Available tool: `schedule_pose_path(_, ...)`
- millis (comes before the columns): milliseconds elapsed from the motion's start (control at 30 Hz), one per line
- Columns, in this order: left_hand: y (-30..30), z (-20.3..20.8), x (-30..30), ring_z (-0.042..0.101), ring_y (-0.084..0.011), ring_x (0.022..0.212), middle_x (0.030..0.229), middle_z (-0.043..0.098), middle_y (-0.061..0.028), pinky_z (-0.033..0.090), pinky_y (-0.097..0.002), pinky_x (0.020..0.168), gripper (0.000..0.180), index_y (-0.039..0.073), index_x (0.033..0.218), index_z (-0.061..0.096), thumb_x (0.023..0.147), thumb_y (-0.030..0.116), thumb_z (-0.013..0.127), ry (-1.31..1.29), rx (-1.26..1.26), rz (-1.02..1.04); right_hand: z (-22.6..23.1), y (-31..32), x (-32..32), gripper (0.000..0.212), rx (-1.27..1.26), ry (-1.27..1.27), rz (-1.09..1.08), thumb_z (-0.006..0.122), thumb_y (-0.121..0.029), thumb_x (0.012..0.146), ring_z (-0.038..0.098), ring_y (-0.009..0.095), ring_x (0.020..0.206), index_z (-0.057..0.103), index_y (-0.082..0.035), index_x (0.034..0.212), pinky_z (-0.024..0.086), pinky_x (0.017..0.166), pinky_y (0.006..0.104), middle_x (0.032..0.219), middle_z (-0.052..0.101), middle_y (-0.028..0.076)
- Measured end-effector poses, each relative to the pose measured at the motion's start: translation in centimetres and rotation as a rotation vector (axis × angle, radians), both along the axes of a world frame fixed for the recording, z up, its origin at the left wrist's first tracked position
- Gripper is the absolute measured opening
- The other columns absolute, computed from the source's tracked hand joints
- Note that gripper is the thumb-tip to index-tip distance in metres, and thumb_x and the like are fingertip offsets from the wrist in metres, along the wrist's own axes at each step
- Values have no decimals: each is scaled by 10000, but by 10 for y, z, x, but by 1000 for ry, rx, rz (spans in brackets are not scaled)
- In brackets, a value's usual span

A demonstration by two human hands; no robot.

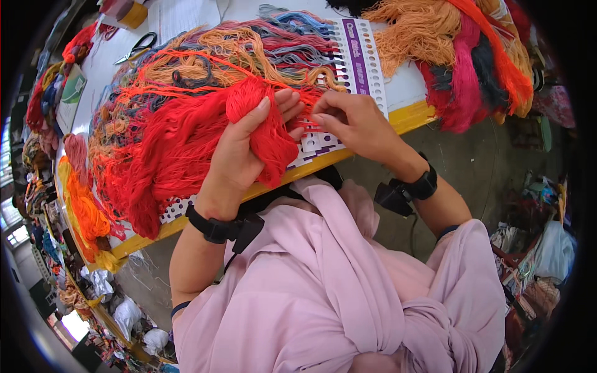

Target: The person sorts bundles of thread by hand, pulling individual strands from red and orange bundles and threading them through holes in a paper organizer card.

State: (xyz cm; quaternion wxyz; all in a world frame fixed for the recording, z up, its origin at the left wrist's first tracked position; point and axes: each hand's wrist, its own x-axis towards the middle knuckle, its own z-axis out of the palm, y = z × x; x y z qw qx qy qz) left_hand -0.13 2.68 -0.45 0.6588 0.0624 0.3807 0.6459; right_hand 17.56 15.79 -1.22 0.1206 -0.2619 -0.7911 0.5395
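A big bundle of bright red embroidery thread (193, 133) lies across the table's front part. My left hand (239, 149) is closed round a gathered hank of it, palm up, with a red loop bulging over the thumb. To its right, my right hand (360, 121) pinches at the loose red strands, fingertips bent together. Just beyond that hand stands the edge of a white and purple card (357, 56) with rows of punched holes. Many-coloured threads (255, 50) hang from the card and spread left beneath the red bundle.
Black-handled scissors (138, 48) lie at the back left. Peach, pink, dark and orange hanks (463, 68) drape over the right side. Orange and yellow hanks (84, 199) hang at the left end. A yellow edge (410, 119) borders the table. Bags and scraps (553, 248) lie at right.
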Motion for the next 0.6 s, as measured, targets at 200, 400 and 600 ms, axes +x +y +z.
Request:
schedule_pose_path(200, 2, -1, 6, 566, -242, 1182, 1317, 549, -158, 479, -411, 996, 458, -33, 1346, 482, 1006, 273, 494, 70, -11, -70, -4, -25, -22, 104, -592, 142, 10, 628, -126, 926, 536, 33, 647, 614, -24, 936, 404, 542, 190, 759, 608, -21)
schedule_pose_path(400, -2, 1, 5, 625, -225, 1066, 1206, 608, -149, 511, -361, 943, 432, -43, 1339, 485, 976, 183, 545, 110, -58, 7, -2, -19, -13, 76, -743, 172, -27, 621, -107, 931, 564, 34, 677, 625, -34, 909, 403, 551, 202, 753, 608, -14)
schedule_pose_path(600, -1, 4, 10, 647, -203, 984, 1036, 664, -115, 542, -342, 860, 327, -24, 1208, 585, 905, 94, 623, 272, -88, 30, 1, -22, -7, 105, -767, 262, -99, 617, -137, 931, 596, 62, 832, 632, -33, 928, 447, 719, 224, 906, 669, 40)
